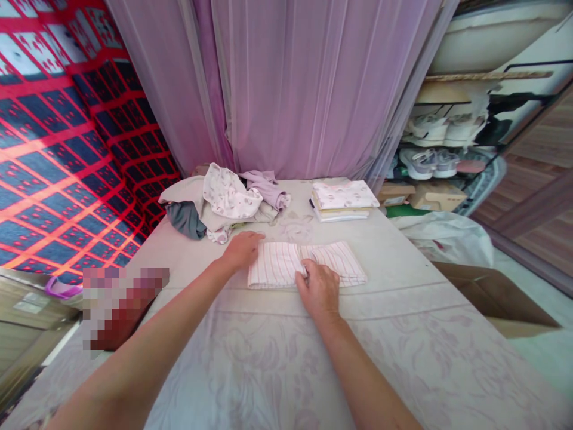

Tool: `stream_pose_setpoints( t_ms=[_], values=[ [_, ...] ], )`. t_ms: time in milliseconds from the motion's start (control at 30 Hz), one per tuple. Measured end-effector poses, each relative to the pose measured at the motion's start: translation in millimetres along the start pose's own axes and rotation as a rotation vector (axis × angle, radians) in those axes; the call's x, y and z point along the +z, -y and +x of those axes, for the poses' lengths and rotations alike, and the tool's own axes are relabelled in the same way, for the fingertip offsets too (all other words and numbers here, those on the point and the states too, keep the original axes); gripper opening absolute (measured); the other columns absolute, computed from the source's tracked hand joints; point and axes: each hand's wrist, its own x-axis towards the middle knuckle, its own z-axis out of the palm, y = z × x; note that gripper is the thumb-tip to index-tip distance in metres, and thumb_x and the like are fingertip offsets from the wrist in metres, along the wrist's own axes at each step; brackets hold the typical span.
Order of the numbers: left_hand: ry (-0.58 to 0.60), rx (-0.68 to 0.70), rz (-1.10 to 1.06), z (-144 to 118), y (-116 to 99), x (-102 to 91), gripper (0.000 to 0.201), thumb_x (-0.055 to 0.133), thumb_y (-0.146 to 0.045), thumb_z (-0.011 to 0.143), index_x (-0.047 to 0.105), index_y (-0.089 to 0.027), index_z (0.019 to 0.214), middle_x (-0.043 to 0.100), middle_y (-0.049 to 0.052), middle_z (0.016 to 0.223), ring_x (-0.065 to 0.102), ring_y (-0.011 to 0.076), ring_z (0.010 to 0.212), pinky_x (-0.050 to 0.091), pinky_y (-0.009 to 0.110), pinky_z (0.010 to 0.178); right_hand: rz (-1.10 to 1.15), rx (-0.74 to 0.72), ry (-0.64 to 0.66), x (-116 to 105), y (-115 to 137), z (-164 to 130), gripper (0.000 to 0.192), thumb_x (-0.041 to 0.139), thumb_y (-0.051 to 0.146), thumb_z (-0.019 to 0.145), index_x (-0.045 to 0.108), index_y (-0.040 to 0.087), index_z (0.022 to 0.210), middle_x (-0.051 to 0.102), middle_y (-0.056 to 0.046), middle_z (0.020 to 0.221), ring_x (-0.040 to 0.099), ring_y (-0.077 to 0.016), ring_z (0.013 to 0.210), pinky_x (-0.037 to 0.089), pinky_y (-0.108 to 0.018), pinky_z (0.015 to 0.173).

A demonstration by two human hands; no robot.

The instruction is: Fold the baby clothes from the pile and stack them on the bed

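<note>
A pink-and-white striped cloth (277, 263) lies folded flat on the pale floral bedsheet (277, 358). My left hand (242, 249) rests palm down on its upper left corner. My right hand (319, 289) sits at the cloth's near edge, fingers pinching a fold near the middle. Behind the cloth, at the back left, lies a loose heap of clothes (221, 203), white, beige, grey and lilac. At the back right stands a neat stack of folded clothes (344, 200).
A lilac curtain (304, 83) hangs behind the bed. A red and blue patterned cloth (58, 155) covers the left. A shoe rack (441, 146) stands at the right, with cardboard boxes (496, 298) and a white bag (447, 239) beside the bed.
</note>
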Motion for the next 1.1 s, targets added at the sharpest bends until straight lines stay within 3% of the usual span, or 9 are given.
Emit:
stream_pose_setpoints(
  t_ms=[100, 167, 300, 433, 533, 633, 800, 933, 1100],
  values=[
    [-0.074, 0.139, -0.075, -18, -23, 16.4, 0.045, 0.042, -0.024, 0.088, 0.052, -0.015, 0.131, 0.049, 0.012, 0.140, 0.041, 0.0240, 0.131, 0.029, 0.039, 0.110, -0.005, -0.008, 0.009, 1, 1, -2, 0.021, 0.051, 0.029, 0.087, 0.063, 0.020, 0.102, 0.065, -0.006, 0.081, 0.052, -0.0228, 0.085, 0.028, -0.034, 0.077],
    [-0.010, 0.204, -0.103, -31, -37, 28.1, 0.052, 0.040, -0.040, 0.092, 0.044, -0.017, 0.138, 0.040, 0.012, 0.148, 0.032, 0.0256, 0.138, 0.025, 0.042, 0.113, -0.004, -0.012, 0.011, -1, 3, -3, 0.021, 0.051, 0.029, 0.087, 0.063, 0.019, 0.101, 0.066, -0.006, 0.080, 0.052, -0.0226, 0.084, 0.028, -0.034, 0.077],
    [0.089, 0.155, -0.081, -44, -49, 38.2, 0.060, 0.036, -0.055, 0.092, 0.032, -0.027, 0.145, 0.028, 0.009, 0.154, 0.022, 0.0295, 0.142, 0.018, 0.054, 0.113, 0.044, -0.035, -0.034, -10, -3, 0, 0.020, 0.046, 0.027, 0.090, 0.063, 0.020, 0.096, 0.067, -0.005, 0.085, 0.053, -0.0206, 0.084, 0.030, -0.033, 0.078],
    [0.150, 0.106, -0.061, -36, -55, 27.6, 0.058, 0.045, -0.052, 0.089, 0.041, -0.027, 0.140, 0.031, 0.010, 0.153, 0.027, 0.0335, 0.140, 0.024, 0.056, 0.109, 0.049, -0.012, -0.148, -26, -41, 7, 0.022, 0.048, 0.026, 0.086, 0.063, 0.019, 0.099, 0.068, -0.007, 0.095, 0.054, -0.0222, 0.092, 0.034, -0.033, 0.082],
    [0.096, 0.101, -0.058, -28, -73, 23.4, 0.050, 0.041, -0.041, 0.091, 0.048, -0.020, 0.136, 0.039, 0.013, 0.148, 0.036, 0.0291, 0.136, 0.030, 0.047, 0.109, 0.048, -0.083, -0.063, -32, -73, 7, 0.031, 0.056, 0.026, 0.076, 0.064, 0.020, 0.105, 0.066, -0.007, 0.109, 0.054, -0.0233, 0.102, 0.036, -0.035, 0.085],
    [0.035, 0.099, -0.085, -26, -96, 32.9, 0.052, 0.034, -0.040, 0.094, 0.042, -0.014, 0.139, 0.038, 0.014, 0.149, 0.034, 0.0264, 0.137, 0.028, 0.043, 0.112, 0.019, -0.088, 0.018, -29, -87, 3, 0.028, 0.058, 0.028, 0.076, 0.067, 0.025, 0.103, 0.065, -0.004, 0.114, 0.054, -0.0225, 0.105, 0.035, -0.036, 0.088],
    [0.026, 0.097, -0.039, -32, -111, 53.9, 0.063, 0.034, -0.052, 0.093, 0.029, -0.019, 0.147, 0.026, 0.012, 0.155, 0.023, 0.0299, 0.142, 0.018, 0.052, 0.114, -0.024, -0.037, 0.021, -23, -78, 6, 0.020, 0.057, 0.028, 0.084, 0.070, 0.027, 0.098, 0.069, -0.003, 0.107, 0.057, -0.0206, 0.100, 0.033, -0.035, 0.086],
    [0.029, 0.107, -0.008, -33, -109, 55.0, 0.069, 0.039, -0.055, 0.090, 0.029, -0.018, 0.147, 0.025, 0.013, 0.155, 0.024, 0.0309, 0.141, 0.018, 0.052, 0.114, -0.027, -0.020, -0.021, -23, -66, 10, 0.019, 0.057, 0.026, 0.086, 0.070, 0.025, 0.100, 0.070, -0.003, 0.105, 0.057, -0.0195, 0.096, 0.032, -0.033, 0.082],
    [-0.002, 0.107, 0.033, -34, -110, 53.3, 0.068, 0.041, -0.055, 0.090, 0.029, -0.019, 0.147, 0.028, 0.012, 0.154, 0.025, 0.0297, 0.141, 0.020, 0.051, 0.113, -0.015, -0.063, 0.023, -22, -57, 8, 0.018, 0.059, 0.023, 0.085, 0.071, 0.026, 0.097, 0.070, -0.002, 0.102, 0.057, -0.0183, 0.094, 0.033, -0.031, 0.081]
  ],
)
